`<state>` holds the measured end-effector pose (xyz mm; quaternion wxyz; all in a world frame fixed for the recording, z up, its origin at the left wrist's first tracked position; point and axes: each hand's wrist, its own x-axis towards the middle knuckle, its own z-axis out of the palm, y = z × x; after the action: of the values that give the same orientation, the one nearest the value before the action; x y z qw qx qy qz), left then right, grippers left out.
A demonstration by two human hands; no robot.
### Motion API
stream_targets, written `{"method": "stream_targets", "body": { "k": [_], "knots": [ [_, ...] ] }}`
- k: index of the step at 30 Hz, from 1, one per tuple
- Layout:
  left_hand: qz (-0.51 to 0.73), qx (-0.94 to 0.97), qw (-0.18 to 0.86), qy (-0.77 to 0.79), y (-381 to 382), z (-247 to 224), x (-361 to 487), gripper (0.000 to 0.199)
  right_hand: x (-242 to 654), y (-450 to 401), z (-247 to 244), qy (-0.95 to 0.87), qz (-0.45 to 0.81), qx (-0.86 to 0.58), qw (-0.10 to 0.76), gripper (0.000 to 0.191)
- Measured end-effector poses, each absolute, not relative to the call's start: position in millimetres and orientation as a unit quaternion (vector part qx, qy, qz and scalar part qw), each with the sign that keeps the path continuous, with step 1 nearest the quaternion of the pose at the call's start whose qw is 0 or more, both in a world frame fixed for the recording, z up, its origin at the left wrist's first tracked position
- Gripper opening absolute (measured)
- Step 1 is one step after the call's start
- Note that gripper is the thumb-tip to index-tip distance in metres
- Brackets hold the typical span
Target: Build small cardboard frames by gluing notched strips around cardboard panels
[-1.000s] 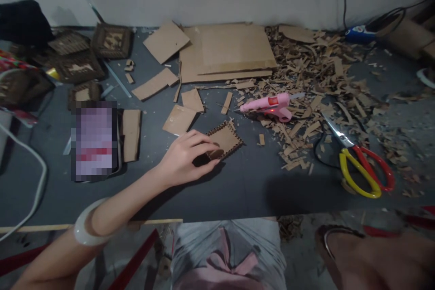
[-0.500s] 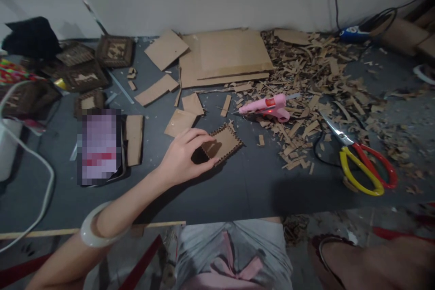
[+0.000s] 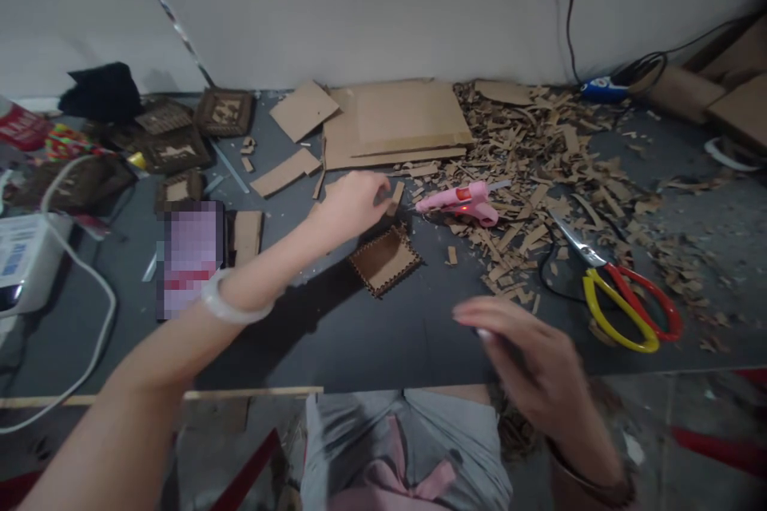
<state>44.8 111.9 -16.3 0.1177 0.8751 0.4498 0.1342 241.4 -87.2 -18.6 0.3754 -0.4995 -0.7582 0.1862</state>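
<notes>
My left hand (image 3: 353, 204) reaches across the table with its fingers bent and a gap between them. Its fingertips are beside a short cardboard strip (image 3: 396, 196); whether they touch it I cannot tell. Just below lies a small cardboard tray (image 3: 384, 260) with a scalloped corrugated rim, now out of the hand. My right hand (image 3: 530, 363), slightly blurred, hovers over the front edge with thumb and fingers apart and holds nothing. A pink glue gun (image 3: 460, 202) with a lit red light rests to the right of the strip.
Red-and-yellow-handled scissors (image 3: 605, 279) lie at right, by a heap of cardboard scraps (image 3: 539, 152). Large cardboard sheets (image 3: 401, 116) sit against the wall. On the left are a phone (image 3: 192, 255), dark corrugated pieces (image 3: 224, 112) and a white cable (image 3: 99, 271).
My left hand has let go of the small cardboard tray and moved up toward the short strip. My right hand has come into view at lower right. The view has shifted slightly.
</notes>
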Motion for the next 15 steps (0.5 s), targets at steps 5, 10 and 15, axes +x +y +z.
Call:
{"method": "stream_targets", "body": {
  "k": [5, 10, 15],
  "knots": [
    [0.084, 0.865, 0.142, 0.474, 155, -28, 77, 0.026, 217, -59, -40, -0.812, 0.088, -0.498, 0.292, 0.032],
    [0.075, 0.857, 0.16, 0.483, 158, -29, 73, 0.024, 217, -49, -50, -0.828, 0.09, -0.505, 0.228, 0.04],
    [0.223, 0.829, 0.149, 0.49, 155, -15, 51, 0.009, 213, -45, -51, -0.83, 0.099, -0.514, 0.192, 0.045]
  ]
}}
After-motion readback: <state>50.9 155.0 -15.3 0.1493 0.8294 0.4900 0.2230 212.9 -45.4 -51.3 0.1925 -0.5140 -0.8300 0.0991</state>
